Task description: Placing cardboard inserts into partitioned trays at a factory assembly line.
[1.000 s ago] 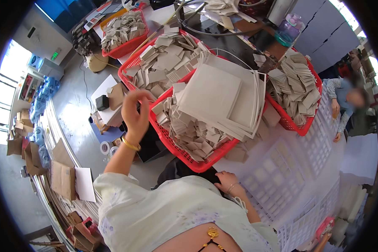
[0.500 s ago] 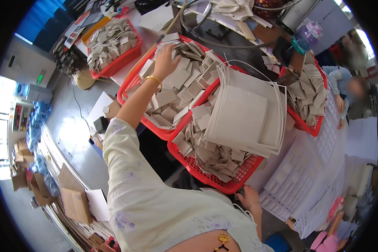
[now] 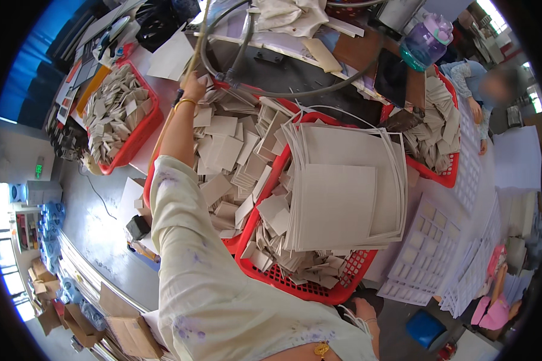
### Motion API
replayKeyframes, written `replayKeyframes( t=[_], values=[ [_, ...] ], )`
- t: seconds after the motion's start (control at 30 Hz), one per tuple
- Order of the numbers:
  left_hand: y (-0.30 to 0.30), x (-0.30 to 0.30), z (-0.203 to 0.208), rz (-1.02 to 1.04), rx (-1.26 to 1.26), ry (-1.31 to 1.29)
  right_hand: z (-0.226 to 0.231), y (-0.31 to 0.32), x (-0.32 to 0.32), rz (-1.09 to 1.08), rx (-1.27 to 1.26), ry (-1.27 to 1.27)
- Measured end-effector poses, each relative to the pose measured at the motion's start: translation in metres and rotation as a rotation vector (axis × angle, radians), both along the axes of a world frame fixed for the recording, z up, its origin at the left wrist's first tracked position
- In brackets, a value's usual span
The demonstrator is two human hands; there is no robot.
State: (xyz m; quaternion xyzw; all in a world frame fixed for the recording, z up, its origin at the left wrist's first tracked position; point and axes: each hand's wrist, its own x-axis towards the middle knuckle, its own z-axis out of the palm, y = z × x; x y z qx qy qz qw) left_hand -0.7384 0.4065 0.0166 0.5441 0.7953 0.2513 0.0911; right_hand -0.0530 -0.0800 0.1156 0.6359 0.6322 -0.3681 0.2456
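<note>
My left hand [image 3: 192,88] is stretched out to the far left corner of a red plastic basket [image 3: 230,245] heaped with small grey-white card pieces [image 3: 223,150]. Its fingers look curled, beside a tan tube [image 3: 197,51] with a dark fitting; whether they grip the tube, the rim or cards is hidden. Low in the picture, my right hand [image 3: 365,310] is just below the front rim of a second red basket [image 3: 328,293], its fingers partly hidden. Large pale card sheets [image 3: 337,204], with a loose white strap around them, lie on this basket's card pieces.
More card pieces fill red baskets at the far left [image 3: 141,141] and right [image 3: 450,171]. A grey hose [image 3: 319,93] loops across the far table, near a purple and teal bottle [image 3: 426,42]. Punched sheets [image 3: 421,249] lie to the right. A co-worker [image 3: 479,90] sits beyond them.
My left hand has moved from over the card pieces to the basket's far left corner, its fingers more curled. My view has shifted, so the baskets sit lower and further left.
</note>
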Motion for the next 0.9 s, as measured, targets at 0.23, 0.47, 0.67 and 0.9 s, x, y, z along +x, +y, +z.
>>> replayKeyframes(
  t=[0.23,0.47,0.67,0.9],
  values=[
    [-0.006,-0.014,0.011,-0.095,-0.192,-0.021,-0.002,0.016,-0.013,0.074,0.0,0.033],
    [-0.046,0.018,0.027,-0.366,-0.214,-0.189,-0.018,0.036,-0.009,0.112,0.013,0.023],
    [-0.089,0.029,0.058,-0.392,-0.236,-0.086,-0.016,0.045,-0.017,0.192,0.074,0.064],
    [-0.108,0.055,0.074,-0.507,-0.561,0.293,-0.026,0.031,-0.016,0.163,0.063,0.094]
  ],
)
